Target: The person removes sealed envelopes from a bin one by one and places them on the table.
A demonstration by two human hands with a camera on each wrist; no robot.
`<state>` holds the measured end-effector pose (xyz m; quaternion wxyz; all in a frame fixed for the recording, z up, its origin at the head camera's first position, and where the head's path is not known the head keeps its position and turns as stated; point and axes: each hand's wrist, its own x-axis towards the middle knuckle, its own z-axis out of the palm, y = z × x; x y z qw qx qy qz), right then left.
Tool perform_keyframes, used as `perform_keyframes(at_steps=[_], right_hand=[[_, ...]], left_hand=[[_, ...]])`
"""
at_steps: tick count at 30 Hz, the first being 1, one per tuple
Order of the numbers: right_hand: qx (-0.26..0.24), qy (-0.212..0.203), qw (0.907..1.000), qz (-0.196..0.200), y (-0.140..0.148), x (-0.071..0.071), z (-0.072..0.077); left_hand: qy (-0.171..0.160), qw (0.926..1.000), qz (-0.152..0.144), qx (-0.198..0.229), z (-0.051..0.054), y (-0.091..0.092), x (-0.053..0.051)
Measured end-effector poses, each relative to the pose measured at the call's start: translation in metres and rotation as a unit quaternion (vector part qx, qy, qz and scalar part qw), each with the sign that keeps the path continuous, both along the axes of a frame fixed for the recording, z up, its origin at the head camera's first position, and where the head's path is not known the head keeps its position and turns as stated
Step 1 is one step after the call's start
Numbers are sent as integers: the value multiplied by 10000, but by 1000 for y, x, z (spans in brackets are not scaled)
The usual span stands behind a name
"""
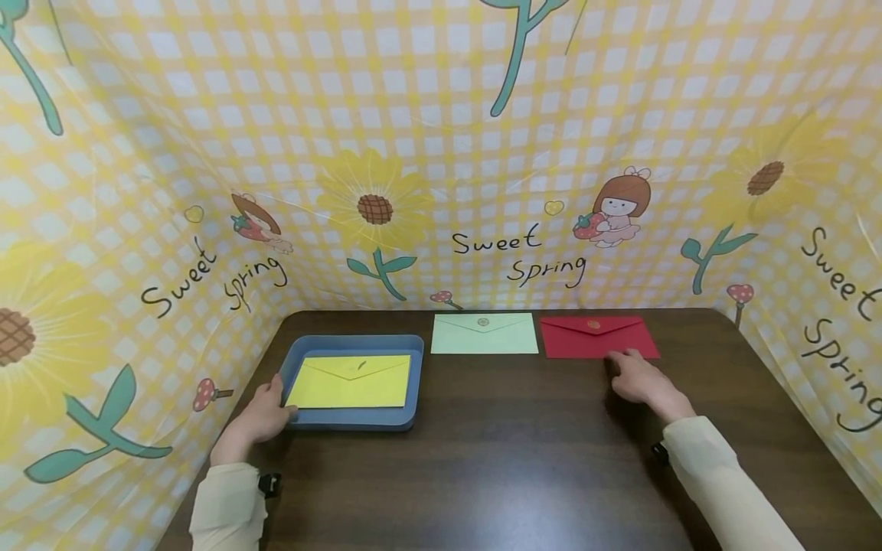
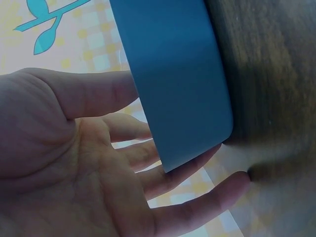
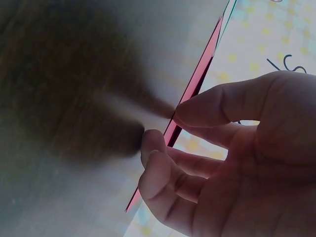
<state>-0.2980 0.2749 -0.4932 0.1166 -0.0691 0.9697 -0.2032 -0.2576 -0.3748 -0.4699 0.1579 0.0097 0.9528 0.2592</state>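
- So, progress approx. a third by my read: one envelope of three in the tray (image 1: pixel 347 418), two out on the table (image 1: pixel 482 436).
- In: yellow envelope (image 1: pixel 354 389), flat on tray floor, flap side up. Tray sits at 10 o'c. of the tabletop (12 = far edge).
- Out: green envelope (image 1: pixel 484 340) flat at 12 o'c., just beside tray; no hand on it. Red envelope (image 1: pixel 579 347) at 1 o'c., right next to green; prob. the one being dealt w/ now.
- Left hand (image 1: pixel 265 412): at tray's 8 o'c. corner, thumb hooked over rim, fingers spread along outer side. Holds the tray, prob. just steadying it.
- Right hand (image 1: pixel 641 381): at red's 5 o'c. edge, palm down, thumb & fingertips close together, narrow gap, fingers bent. Touching the edge; can't tell if paper's actually pinched. No clear lift visible.
- Arms: left sleeve (image 1: pixel 227 505) comes in from 7 o'c., right sleeve (image 1: pixel 717 474) from 5 o'c., reaching fwd & inward; hands well apart.
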Motion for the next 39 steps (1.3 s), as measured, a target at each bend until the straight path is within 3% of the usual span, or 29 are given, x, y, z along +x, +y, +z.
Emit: perform_keyframes(at_steps=[8,39], right_hand=[[-30,-2,10000,22,2,-8,-2],[2,22,10000,-25,-1,-13,1]], left_hand=[[29,10000,-14,-60,0,0,-1],[105,9998,-34,-193,-2,0,-2]])
